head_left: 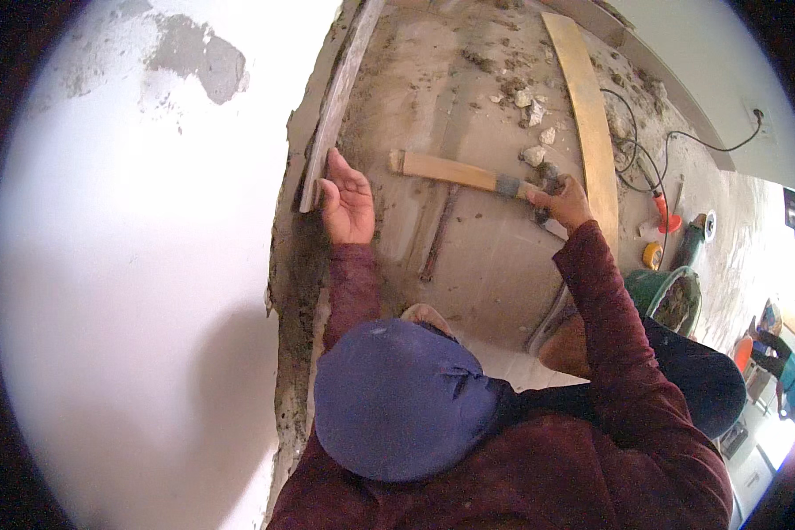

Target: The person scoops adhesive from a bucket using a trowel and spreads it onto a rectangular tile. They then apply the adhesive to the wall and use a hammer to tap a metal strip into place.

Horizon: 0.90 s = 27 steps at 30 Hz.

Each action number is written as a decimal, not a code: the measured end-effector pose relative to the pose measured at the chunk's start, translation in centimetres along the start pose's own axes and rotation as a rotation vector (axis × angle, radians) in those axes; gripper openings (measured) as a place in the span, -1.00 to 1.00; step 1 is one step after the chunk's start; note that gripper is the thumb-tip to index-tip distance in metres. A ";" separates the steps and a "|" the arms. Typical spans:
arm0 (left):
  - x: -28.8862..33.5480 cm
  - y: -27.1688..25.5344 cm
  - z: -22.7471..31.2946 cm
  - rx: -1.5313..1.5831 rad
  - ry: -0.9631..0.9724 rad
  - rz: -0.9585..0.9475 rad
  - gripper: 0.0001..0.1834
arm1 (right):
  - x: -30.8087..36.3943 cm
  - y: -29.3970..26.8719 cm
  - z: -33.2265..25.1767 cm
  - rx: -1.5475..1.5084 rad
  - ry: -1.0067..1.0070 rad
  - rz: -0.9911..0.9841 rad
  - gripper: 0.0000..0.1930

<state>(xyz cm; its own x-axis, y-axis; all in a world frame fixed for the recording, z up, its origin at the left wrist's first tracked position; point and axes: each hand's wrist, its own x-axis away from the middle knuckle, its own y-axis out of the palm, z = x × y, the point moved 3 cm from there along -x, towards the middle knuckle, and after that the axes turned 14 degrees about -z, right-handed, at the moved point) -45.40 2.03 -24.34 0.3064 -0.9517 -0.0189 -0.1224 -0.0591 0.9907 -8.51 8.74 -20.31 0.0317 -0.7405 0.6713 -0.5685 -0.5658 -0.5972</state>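
My left hand (348, 201) is open, its fingers stretched out against the near end of a long, narrow strip (340, 93) that runs along the foot of the wall. In my right hand (567, 205) is a hammer (455, 170), gripped close to its dark head. Its wooden handle, with a grey band around it, points left across the floor. Below the handle lies a thin, rusty-looking bar (439, 234). My knees, in dark blue trousers (397, 402), are bent in front of me.
Left stands a white wall (141, 230) with a ragged lower edge. A long board (585, 115) lies right of some rubble (534, 155). Farther right are a black cable (715, 141), an angle grinder (693, 240), a yellow tape roll (652, 255) and a green bucket (649, 287) of mortar-like material.
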 end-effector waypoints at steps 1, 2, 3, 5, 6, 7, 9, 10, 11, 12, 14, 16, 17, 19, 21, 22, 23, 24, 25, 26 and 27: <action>-0.6 -0.7 0.1 0.049 -0.006 0.029 -0.39 | -0.2 0.3 1.1 -0.069 -0.041 0.040 -0.42; -0.8 -1.0 -0.2 0.045 -0.005 0.025 -0.41 | 0.0 0.7 1.2 -0.136 -0.085 0.075 -0.46; -1.0 -0.9 -0.6 0.037 0.000 0.014 -0.43 | 0.3 1.0 0.3 -0.203 -0.140 0.110 -0.50; -1.3 -0.6 -0.8 0.042 0.018 -0.001 -0.46 | 1.7 1.7 -2.0 -0.187 -0.189 0.158 -0.54; -1.3 -0.4 -1.0 0.061 0.022 -0.002 -0.46 | 2.4 1.6 -2.8 -0.176 -0.208 0.185 -0.56; -1.5 -0.3 -1.2 0.079 0.029 -0.003 -0.47 | 2.0 1.9 -2.6 -0.185 -0.213 0.181 -0.54; -1.8 0.8 -2.0 0.103 0.042 0.014 -0.48 | 1.9 2.8 -2.1 -0.202 -0.208 0.166 -0.50; -2.0 1.5 -2.3 0.114 0.051 0.022 -0.48 | 1.4 3.3 -2.4 -0.409 -0.379 0.071 -0.63; -1.9 1.6 -2.0 0.167 0.055 0.034 -0.50 | 1.6 3.8 -2.9 -0.586 -0.347 0.061 -0.65; -2.0 1.7 -1.6 0.219 0.060 0.045 -0.52 | 1.9 4.3 -3.4 -0.763 -0.312 0.050 -0.67; -2.1 2.5 -1.3 0.324 0.085 0.095 -0.53 | 2.6 4.5 -4.4 -1.011 -0.231 0.067 -0.70; -2.2 3.8 -1.2 0.431 0.129 0.174 -0.52 | 3.1 3.9 -5.2 -1.146 -0.140 0.124 -0.73; -2.3 4.1 -1.3 0.466 0.122 0.182 -0.51 | 2.9 3.3 -5.1 -1.147 -0.130 0.159 -0.73; -2.2 4.5 -1.1 0.536 0.106 0.199 -0.49 | 2.6 2.2 -4.6 -1.148 -0.109 0.232 -0.73; -2.2 4.2 -0.6 0.525 0.117 0.215 -0.47 | 4.1 1.3 -7.2 -1.164 -0.130 0.237 -0.78; -2.3 4.0 -0.5 0.522 0.119 0.222 -0.46 | 4.0 1.0 -7.0 -1.183 -0.143 0.218 -0.79; -2.3 3.8 -0.3 0.521 0.101 0.211 -0.45 | 3.8 1.0 -7.2 -1.204 -0.155 0.191 -0.80; -2.2 3.4 -0.1 0.520 0.084 0.199 -0.45 | 3.8 0.8 -7.4 -1.197 -0.165 0.208 -0.81; -2.2 3.1 0.1 0.519 0.068 0.188 -0.44 | 3.9 0.5 -7.7 -1.190 -0.174 0.225 -0.82; -2.3 3.2 0.1 0.533 0.069 0.191 -0.44 | 4.0 0.3 -8.0 -1.182 -0.182 0.245 -0.83; -2.4 3.3 0.1 0.548 0.071 0.193 -0.44 | 3.8 0.3 -7.8 -1.149 -0.189 0.249 -0.84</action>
<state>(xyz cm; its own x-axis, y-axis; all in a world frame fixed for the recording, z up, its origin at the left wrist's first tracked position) -46.58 4.06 -21.07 0.2903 -0.9393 0.1830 -0.6472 -0.0519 0.7606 -15.00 8.62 -14.51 -0.1180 -0.8804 0.4593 -0.9768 0.1861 0.1057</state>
